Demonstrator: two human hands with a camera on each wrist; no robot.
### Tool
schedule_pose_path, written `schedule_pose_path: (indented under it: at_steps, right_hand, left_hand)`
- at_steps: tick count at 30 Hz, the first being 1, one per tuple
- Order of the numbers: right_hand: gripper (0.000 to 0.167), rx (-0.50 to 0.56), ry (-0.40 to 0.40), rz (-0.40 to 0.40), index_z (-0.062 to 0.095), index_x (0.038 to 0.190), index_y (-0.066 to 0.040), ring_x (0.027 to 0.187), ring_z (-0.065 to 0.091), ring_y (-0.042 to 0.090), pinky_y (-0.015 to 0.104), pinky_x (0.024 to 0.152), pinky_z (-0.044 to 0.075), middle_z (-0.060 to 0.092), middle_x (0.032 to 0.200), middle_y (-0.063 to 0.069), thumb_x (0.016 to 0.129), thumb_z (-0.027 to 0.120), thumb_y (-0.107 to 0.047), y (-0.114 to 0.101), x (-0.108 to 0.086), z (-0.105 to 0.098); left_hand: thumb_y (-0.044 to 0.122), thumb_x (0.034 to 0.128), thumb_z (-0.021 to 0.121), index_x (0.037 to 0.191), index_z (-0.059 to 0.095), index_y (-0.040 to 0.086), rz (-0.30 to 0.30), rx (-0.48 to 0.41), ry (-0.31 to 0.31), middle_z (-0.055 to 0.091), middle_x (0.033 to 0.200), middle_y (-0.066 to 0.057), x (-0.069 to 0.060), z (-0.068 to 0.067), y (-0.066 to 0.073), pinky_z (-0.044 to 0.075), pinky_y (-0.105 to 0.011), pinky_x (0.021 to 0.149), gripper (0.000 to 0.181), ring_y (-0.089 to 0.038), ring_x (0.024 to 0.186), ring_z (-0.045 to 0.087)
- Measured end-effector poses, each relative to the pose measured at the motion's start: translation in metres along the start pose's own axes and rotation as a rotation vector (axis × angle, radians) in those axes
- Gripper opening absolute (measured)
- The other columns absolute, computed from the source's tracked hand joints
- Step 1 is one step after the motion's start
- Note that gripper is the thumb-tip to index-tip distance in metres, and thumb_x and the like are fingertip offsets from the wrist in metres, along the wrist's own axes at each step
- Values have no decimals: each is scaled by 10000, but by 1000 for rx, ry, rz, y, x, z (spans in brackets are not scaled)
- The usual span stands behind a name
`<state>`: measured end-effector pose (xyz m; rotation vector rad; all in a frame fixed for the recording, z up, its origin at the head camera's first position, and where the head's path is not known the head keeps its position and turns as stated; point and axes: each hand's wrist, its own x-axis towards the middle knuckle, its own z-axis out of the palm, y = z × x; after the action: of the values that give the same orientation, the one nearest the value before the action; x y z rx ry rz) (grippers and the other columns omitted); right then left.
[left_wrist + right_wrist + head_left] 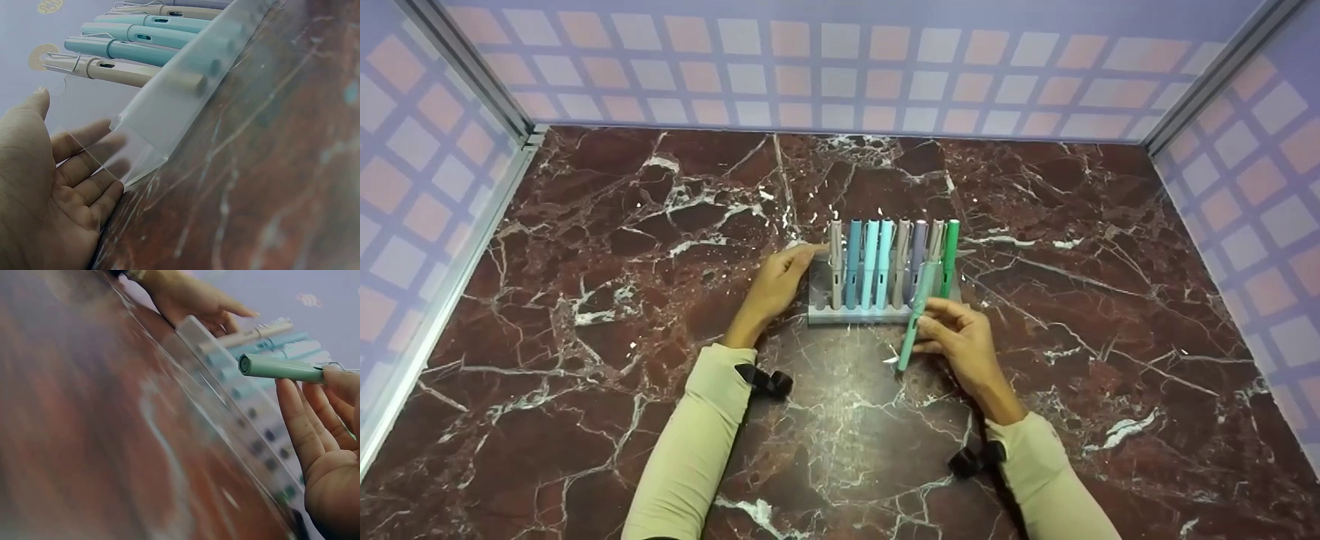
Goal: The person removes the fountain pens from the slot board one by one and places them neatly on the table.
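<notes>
Nearest the right wrist camera, a smooth, cylindrical mint-green pen (281,367) is pinched by the thumb and fingers of the right hand (960,341). It is held tilted, before a see-through, plastic-looking rack (859,316), at 5 o'clock from the rack's middle; its upper end is leaned between 12 and 1 o'clock. In the rack, eight slim, clipped pens (883,262) are lined up side by side, from beige at the 9 o'clock end through blue, turquoise, taupe and purple to bright green at 3 o'clock. At 9 o'clock, the left hand (778,289) is left unclenched, its loosely bent fingers seen through the rack's clear panel. Beneath, a dark red, white-veined marble-patterned tabletop (585,375) is seen; at 12 o'clock it is bordered by a lilac wall (840,82) patterned with pink and white squares.
</notes>
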<state>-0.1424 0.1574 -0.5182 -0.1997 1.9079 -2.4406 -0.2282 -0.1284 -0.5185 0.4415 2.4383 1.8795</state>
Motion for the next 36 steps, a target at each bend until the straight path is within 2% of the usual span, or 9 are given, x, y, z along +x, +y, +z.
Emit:
schedule_pose_path:
  at_steps: [1, 5, 7, 8, 13, 22, 36]
  right_hand:
    - [225, -2, -7, 6, 640, 1128, 141, 728, 720, 190, 366, 623, 621, 715, 896, 96, 904, 615, 126, 1, 0, 4]
    - [248, 13, -39, 22, 613, 1143, 183, 731, 729, 220, 378, 625, 621, 722, 906, 172, 902, 621, 122, 3, -1, 17]
    - [262, 33, -59, 30, 601, 1154, 194, 734, 733, 230, 386, 633, 622, 722, 912, 192, 905, 624, 116, 4, -1, 23]
    - [264, 39, -67, 36, 600, 1154, 195, 734, 734, 232, 390, 637, 622, 721, 913, 195, 904, 627, 113, 4, -1, 25]
    - [228, 38, -101, 69, 611, 1118, 162, 737, 718, 193, 380, 641, 624, 699, 892, 105, 898, 634, 105, 7, -2, 39]
    - [196, 115, -132, 135, 618, 1033, 39, 721, 698, 177, 348, 634, 623, 661, 875, 96, 876, 612, 155, 9, -3, 62]
    - [163, 111, -170, 192, 593, 1011, 38, 679, 678, 173, 362, 615, 621, 651, 853, 83, 876, 638, 116, 17, -6, 103]
  left_hand:
    - [245, 1091, 415, 1285, 649, 21, -3, 0, 0, 644, 1331, -162, -2, 0, 5, 361, -429, 1154, 377, -300, 1271, 568]
    - [214, 1090, 420, 1286, 645, 2, 15, -4, 3, 638, 1338, -169, -2, 0, 6, 356, -415, 1160, 366, -300, 1294, 555]
    - [205, 1088, 426, 1276, 654, 3, 28, -3, 9, 645, 1329, -165, -1, 0, 4, 363, -410, 1156, 358, -298, 1291, 559]
    - [215, 1087, 432, 1272, 662, 16, 39, -4, 11, 652, 1325, -150, 1, 0, -1, 366, -400, 1153, 356, -283, 1289, 563]
    - [207, 1086, 431, 1263, 674, 23, 54, 11, 14, 663, 1313, -137, 1, 1, -2, 378, -391, 1143, 352, -276, 1286, 567]
    - [210, 1088, 415, 1273, 662, 16, 53, 21, 11, 657, 1320, -139, 0, -1, 0, 377, -380, 1144, 364, -272, 1280, 570]
    - [189, 1086, 428, 1271, 662, 8, 79, 20, 14, 658, 1316, -148, 0, 0, -2, 385, -383, 1138, 349, -278, 1279, 571]
